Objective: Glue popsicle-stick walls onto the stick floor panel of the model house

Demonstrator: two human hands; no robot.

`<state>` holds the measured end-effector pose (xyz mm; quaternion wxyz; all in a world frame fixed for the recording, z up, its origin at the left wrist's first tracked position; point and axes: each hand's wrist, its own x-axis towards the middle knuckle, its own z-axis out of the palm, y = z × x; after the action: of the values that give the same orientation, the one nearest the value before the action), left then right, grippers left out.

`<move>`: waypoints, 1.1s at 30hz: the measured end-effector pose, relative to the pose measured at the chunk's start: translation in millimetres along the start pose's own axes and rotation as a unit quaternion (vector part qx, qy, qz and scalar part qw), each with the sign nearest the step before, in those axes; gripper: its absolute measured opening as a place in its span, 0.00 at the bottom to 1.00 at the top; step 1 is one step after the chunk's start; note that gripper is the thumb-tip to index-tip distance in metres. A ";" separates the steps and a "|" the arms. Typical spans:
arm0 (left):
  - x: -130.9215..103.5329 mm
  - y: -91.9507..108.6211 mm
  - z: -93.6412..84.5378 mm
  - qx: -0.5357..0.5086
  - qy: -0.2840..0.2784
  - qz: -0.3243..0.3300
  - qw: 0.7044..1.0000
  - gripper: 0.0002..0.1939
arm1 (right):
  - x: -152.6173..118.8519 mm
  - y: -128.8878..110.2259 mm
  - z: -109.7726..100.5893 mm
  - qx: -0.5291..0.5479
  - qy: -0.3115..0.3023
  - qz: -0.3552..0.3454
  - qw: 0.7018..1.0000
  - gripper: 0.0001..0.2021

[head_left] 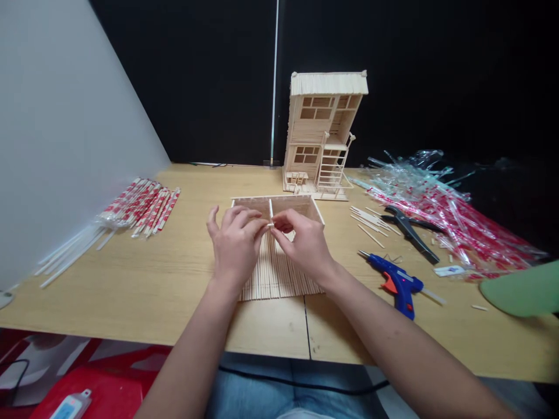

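Note:
A wooden stick structure with a slatted floor, low walls and a central divider lies on the table in front of me. Over its left half is my left hand, thumb and index finger pinched at a small pale stick piece by the divider, the other fingers raised. My right hand pinches at the same small piece from the right. The fingertips of both hands nearly meet there and partly cover it.
Behind stands a two-storey stick house model. On the right lie a blue glue gun, black cutters, loose sticks, plastic wrappers and a green object. Wrapped chopsticks and glue sticks are left.

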<state>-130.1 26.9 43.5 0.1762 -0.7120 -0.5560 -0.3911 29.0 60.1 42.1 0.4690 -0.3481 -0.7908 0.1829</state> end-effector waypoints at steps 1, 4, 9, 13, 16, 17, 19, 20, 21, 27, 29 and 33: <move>-0.2 0.1 0.3 -0.005 0.004 -0.007 1.000 0.03 | 0.0 0.3 -0.2 -0.001 0.000 0.000 1.000 0.05; -0.6 0.3 1.1 -0.018 0.014 -0.020 1.000 0.03 | -0.5 1.0 -0.7 -0.007 -0.001 -0.002 1.000 0.04; -0.8 -0.1 2.8 -0.028 0.027 -0.028 0.999 0.01 | -0.8 1.7 -0.2 -0.009 0.002 -0.006 1.000 0.04; -0.5 0.8 2.2 -0.037 0.026 -0.038 0.998 0.02 | -0.5 1.3 0.7 -0.011 0.001 -0.003 1.000 0.03; -0.2 1.0 1.7 -0.034 0.029 -0.035 0.998 0.02 | -0.7 1.1 1.0 -0.008 0.002 -0.003 1.000 0.03; -0.2 0.9 1.7 -0.032 0.030 -0.033 0.998 0.02 | -0.8 1.2 1.1 -0.007 0.003 -0.004 1.000 0.03; -0.3 0.6 1.9 -0.027 0.032 -0.031 0.999 0.02 | -1.1 1.3 1.3 -0.006 0.004 -0.007 1.000 0.03; -0.3 0.4 2.1 -0.026 0.032 -0.030 0.999 0.02 | -1.2 1.5 1.4 -0.006 0.005 -0.007 1.000 0.03; -0.4 0.3 2.3 -0.025 0.032 -0.029 0.999 0.02 | -1.2 1.6 1.4 -0.006 0.005 -0.006 1.000 0.03; -0.5 -0.8 3.2 -0.024 0.029 -0.028 0.999 0.02 | -1.0 1.6 0.8 -0.009 0.005 -0.004 1.000 0.03; -0.7 -1.3 3.9 -0.024 0.030 -0.028 0.999 0.02 | -0.8 1.4 0.6 -0.010 0.004 -0.005 1.000 0.03; -0.8 -0.2 5.3 -0.024 0.032 -0.026 0.999 0.02 | -0.8 1.4 1.0 -0.012 0.005 -0.004 1.000 0.02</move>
<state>-128.5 30.1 39.5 0.1666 -0.6883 -0.5588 -0.4316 28.9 60.6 40.3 0.4696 -0.3513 -0.7920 0.1695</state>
